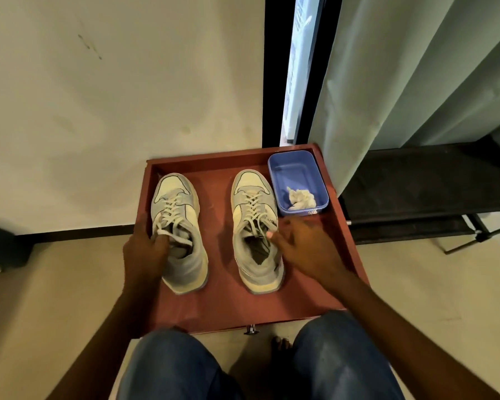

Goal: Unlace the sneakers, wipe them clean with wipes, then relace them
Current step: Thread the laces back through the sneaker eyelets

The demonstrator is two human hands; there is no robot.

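Observation:
Two pale grey laced sneakers stand side by side, toes away from me, in a red wooden drawer point(217, 313) on the floor. My left hand point(145, 255) grips the left sneaker point(182, 215) at its collar, fingers curled into the opening by the lace ends. My right hand point(303, 249) rests against the outer side of the right sneaker point(254, 223), fingers spread, thumb touching the collar near the laces. A blue plastic tub point(293, 174) in the drawer's far right corner holds a crumpled white wipe point(302, 199).
The drawer sits against a cream wall point(113, 96). A grey curtain point(416, 67) and a dark window frame rise at the back right, with a black low rack point(416, 192) to the right. My knees in jeans and a bare foot are at the bottom.

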